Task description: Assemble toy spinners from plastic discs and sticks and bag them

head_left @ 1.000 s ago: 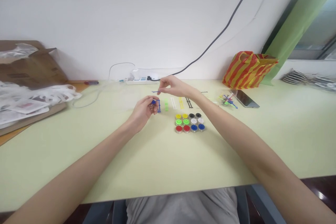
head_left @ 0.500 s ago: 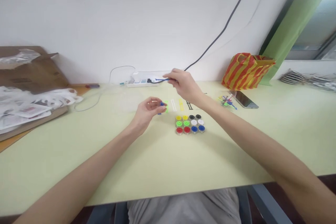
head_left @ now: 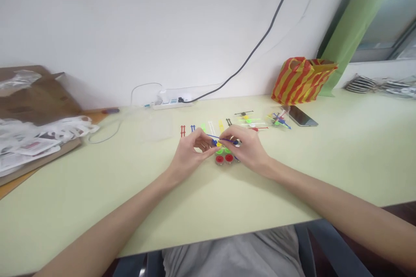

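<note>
My left hand point(head_left: 191, 154) pinches a small blue piece point(head_left: 214, 142) between thumb and fingers. Close beside it, my right hand point(head_left: 248, 147) grips a thin blue arrow-tipped rod point(head_left: 227, 140), whose far end reaches toward my left fingers. Both hands are above a group of small round pots with coloured tops, among them a red one point(head_left: 219, 159); the right hand hides part of the group. Behind the hands lie pairs of short arrow pieces: red point(head_left: 183, 131), blue point(head_left: 193, 128), green, white point(head_left: 212, 128), yellow point(head_left: 221, 127) and black point(head_left: 229, 122).
Assembled coloured rods point(head_left: 248, 120) lie behind my right hand, beside a bag of coloured pieces point(head_left: 278, 118) and a phone point(head_left: 303, 116). A striped bag point(head_left: 302, 80) and a power strip point(head_left: 172, 103) stand near the wall. White packaging point(head_left: 32, 136) is at left.
My right hand has come down with the blue rod to meet my left hand, which moved slightly right. Both are now over the pots. The view has shifted a little.
</note>
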The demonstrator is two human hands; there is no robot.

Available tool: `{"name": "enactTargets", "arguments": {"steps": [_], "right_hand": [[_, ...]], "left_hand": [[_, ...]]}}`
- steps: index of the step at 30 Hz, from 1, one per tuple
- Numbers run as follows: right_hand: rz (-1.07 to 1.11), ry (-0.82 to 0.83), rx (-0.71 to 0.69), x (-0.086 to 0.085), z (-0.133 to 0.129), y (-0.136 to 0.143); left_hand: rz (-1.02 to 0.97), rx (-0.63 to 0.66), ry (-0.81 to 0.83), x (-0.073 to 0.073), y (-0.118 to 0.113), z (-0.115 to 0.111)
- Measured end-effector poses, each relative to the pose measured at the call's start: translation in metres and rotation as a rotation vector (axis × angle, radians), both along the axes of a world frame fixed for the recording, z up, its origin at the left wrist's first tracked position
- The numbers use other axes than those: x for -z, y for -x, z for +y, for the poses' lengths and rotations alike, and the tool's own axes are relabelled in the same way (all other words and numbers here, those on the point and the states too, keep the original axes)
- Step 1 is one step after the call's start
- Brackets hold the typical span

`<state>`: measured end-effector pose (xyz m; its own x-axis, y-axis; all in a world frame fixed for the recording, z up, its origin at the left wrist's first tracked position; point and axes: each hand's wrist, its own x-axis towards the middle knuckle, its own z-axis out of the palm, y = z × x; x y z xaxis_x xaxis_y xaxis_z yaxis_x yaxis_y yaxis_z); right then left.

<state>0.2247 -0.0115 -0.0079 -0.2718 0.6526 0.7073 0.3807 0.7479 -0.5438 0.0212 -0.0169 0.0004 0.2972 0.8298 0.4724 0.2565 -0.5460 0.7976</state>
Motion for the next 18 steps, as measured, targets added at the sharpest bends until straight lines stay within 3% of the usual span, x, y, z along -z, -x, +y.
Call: {"name": "enactTargets", "arguments": {"steps": [5, 9, 18], "right_hand": [[0.288, 0.372, -0.075, -0.006, -0.011, 0.007], [0.460, 0.642, -0.141, -0.013, -0.016, 0.007], [0.489, 0.718, -0.194, -0.008, -0.018, 0.007]], "left_hand": [[0.009, -0.032, -0.048, 0.000, -0.001, -0.003], [0.096, -0.104, -0.222, 0.001, 0.000, -0.002], [0.230, -0.078, -0.602, 0.009, 0.004, 0.006]]}}
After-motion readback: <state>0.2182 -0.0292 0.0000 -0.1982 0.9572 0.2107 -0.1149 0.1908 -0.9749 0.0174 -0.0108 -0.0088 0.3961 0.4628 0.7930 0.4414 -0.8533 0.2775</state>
